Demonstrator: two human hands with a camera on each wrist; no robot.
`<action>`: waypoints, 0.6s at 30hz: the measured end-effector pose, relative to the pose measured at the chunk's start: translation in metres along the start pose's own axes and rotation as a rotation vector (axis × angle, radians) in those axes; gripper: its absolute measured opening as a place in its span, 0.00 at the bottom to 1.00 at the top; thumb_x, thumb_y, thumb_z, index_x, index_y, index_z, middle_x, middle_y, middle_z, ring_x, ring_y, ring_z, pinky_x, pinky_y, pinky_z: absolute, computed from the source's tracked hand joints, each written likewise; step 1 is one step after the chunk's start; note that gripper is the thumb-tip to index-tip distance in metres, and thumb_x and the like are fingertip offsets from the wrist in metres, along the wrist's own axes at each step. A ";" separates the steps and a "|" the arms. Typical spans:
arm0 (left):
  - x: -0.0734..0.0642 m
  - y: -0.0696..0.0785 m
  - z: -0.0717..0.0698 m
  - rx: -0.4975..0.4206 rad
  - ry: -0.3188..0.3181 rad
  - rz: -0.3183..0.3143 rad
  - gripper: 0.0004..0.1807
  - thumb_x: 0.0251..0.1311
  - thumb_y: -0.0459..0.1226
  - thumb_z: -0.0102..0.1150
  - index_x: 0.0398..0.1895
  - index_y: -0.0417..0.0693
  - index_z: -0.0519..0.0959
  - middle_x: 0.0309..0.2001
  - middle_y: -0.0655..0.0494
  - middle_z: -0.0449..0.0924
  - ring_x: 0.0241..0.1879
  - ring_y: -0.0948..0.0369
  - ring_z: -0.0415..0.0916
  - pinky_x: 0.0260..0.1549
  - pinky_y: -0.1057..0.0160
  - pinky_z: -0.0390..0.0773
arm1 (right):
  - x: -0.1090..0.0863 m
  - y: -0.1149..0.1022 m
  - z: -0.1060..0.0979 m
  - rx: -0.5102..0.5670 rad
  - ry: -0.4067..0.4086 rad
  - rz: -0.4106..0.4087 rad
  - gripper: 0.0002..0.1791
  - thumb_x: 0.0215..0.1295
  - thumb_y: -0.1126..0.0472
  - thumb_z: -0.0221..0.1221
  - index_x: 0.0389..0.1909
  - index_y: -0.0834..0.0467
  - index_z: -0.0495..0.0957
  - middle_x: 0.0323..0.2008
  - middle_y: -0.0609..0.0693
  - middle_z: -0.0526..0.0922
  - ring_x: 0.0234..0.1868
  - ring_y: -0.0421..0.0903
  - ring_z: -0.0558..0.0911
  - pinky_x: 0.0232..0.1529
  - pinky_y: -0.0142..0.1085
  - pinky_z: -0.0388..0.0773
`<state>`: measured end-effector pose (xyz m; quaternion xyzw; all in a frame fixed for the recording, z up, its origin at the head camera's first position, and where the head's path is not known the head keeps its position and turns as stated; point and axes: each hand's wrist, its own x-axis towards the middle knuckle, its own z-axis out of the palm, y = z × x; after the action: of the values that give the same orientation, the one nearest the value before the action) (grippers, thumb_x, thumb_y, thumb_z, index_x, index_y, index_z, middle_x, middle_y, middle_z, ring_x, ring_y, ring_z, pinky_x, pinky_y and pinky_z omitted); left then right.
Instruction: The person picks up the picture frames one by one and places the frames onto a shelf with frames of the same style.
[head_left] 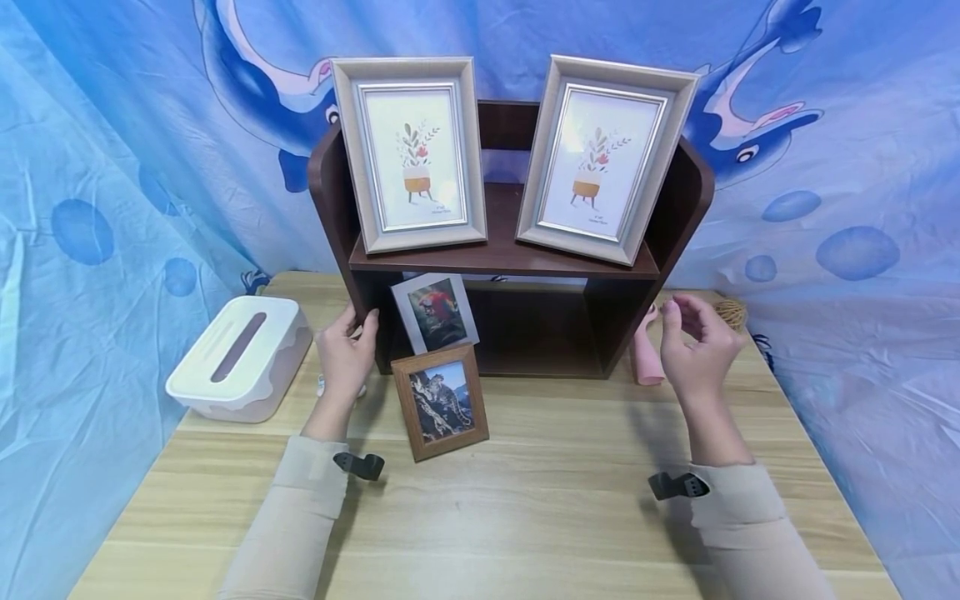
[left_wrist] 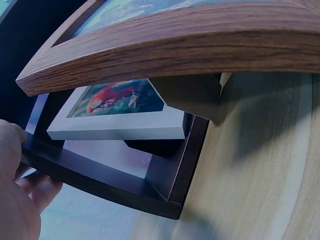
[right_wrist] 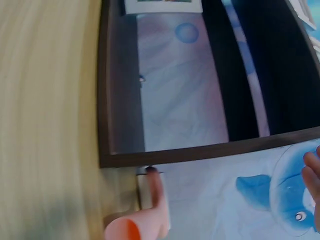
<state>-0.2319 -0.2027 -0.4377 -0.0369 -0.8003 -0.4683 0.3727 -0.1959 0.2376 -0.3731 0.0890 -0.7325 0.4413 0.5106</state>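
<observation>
Cream long sleeves (head_left: 292, 508), both sides; small black device (head_left: 360, 465) at each cuff (head_left: 309, 462) (right one (head_left: 678, 486) shows tiny pale dots).

head view forward and down, close wrist views, shared shelf (head_left: 501, 227)

Left of dark shelf (head_left: 501, 221): small white object (head_left: 321, 385), mostly hidden by left hand (head_left: 347, 354); kind unclear. Right of shelf: pink object (right_wrist: 156, 220), which right wrist view cuts off below. On shelf: frame captions (head_left: 451, 211), too small to read.
</observation>
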 end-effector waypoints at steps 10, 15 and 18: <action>-0.010 0.000 -0.005 -0.012 0.005 -0.063 0.14 0.65 0.33 0.65 0.53 0.41 0.85 0.44 0.42 0.87 0.46 0.46 0.86 0.34 0.80 0.80 | -0.013 0.004 0.004 0.032 -0.071 0.019 0.10 0.58 0.79 0.62 0.40 0.80 0.78 0.37 0.73 0.83 0.38 0.41 0.86 0.44 0.25 0.83; -0.017 0.003 -0.008 -0.031 0.009 -0.111 0.17 0.66 0.34 0.65 0.57 0.40 0.83 0.45 0.39 0.87 0.45 0.44 0.86 0.33 0.85 0.76 | -0.014 0.008 0.007 0.019 -0.155 0.075 0.14 0.60 0.77 0.62 0.46 0.79 0.77 0.42 0.71 0.84 0.40 0.61 0.86 0.45 0.26 0.84; -0.022 0.004 -0.013 -0.048 0.030 -0.135 0.16 0.65 0.34 0.65 0.55 0.38 0.84 0.45 0.41 0.87 0.44 0.49 0.86 0.32 0.83 0.78 | -0.015 0.009 0.010 0.009 -0.183 0.128 0.15 0.60 0.76 0.63 0.48 0.77 0.78 0.43 0.69 0.85 0.41 0.51 0.87 0.45 0.27 0.84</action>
<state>-0.2069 -0.2044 -0.4451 0.0154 -0.7838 -0.5119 0.3513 -0.2010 0.2307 -0.3918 0.0844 -0.7783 0.4662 0.4120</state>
